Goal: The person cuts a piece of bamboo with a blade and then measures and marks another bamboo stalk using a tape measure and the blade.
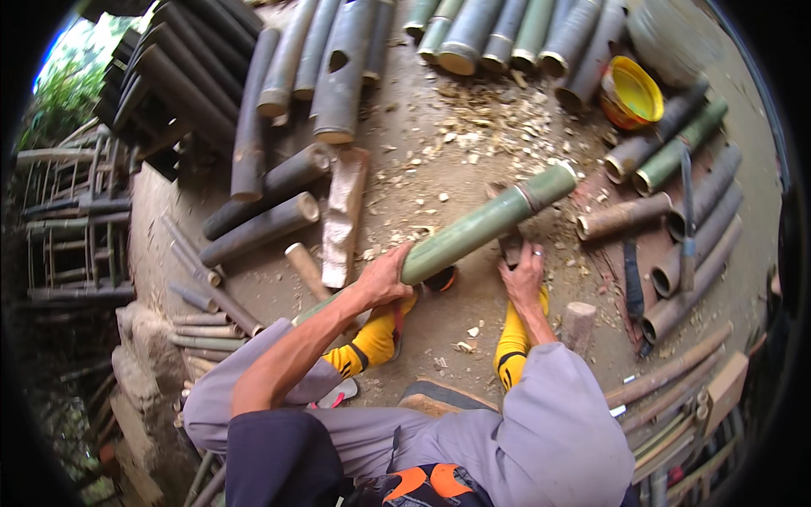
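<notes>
A thick green bamboo pole slants across the middle, its pale cut end up at the right. My left hand is closed around its lower part, near my left knee. The pole continues behind my left forearm. Below the pole's upper half, my right hand is closed on the lower end of a dark brown piece. That piece passes behind the bamboo, so its kind and full length are hidden. Wood chips lie scattered on the ground beyond the pole.
Grey bamboo tubes lie along the far side, with more tubes on the right. A yellow and red bowl stands at the far right. A notched pale wood block lies left of the pole. A short stump stands near my right leg.
</notes>
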The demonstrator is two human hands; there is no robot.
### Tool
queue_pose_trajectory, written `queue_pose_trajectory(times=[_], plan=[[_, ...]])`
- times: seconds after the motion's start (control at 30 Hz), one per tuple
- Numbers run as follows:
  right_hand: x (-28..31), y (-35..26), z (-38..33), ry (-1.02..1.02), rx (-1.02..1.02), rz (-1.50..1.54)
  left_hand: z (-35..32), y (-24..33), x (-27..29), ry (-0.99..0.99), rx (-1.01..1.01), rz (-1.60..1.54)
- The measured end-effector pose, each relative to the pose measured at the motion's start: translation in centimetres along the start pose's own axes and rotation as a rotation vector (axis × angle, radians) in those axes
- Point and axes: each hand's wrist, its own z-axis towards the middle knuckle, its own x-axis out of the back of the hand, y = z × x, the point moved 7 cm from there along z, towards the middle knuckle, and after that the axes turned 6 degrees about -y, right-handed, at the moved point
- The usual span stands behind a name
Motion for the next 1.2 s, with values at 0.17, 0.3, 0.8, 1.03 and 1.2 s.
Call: queue_pose_trajectory(times=[0.17,0.3,0.8,1.03,1.2], plan=[[0.1,0.2,0.2,0.018,-0.025,-0.008,-2.5,-3.7,3.9,0.416,-0.031,0.073],[-0.1,1.1,0.0,0.062,-0.011,-0.059,-3.8,-11.2,6.5,0.614,0.472,0.205],[-0.6,2.3,0.1,-0.013,0.007,-0.023,-21.4,-9.9,13.4,0.372,0.217,-0.117],[-0.8,0.8,0.4,-0.001,0.034,-0.031,-20.0,-13.7,-6.0,0.695,0.465,-0.788],[-1.0,2.2,0.4,-0.035,-0.001,-0.062,-13.2,-13.0,-9.4,0.777,0.456,-0.675]])
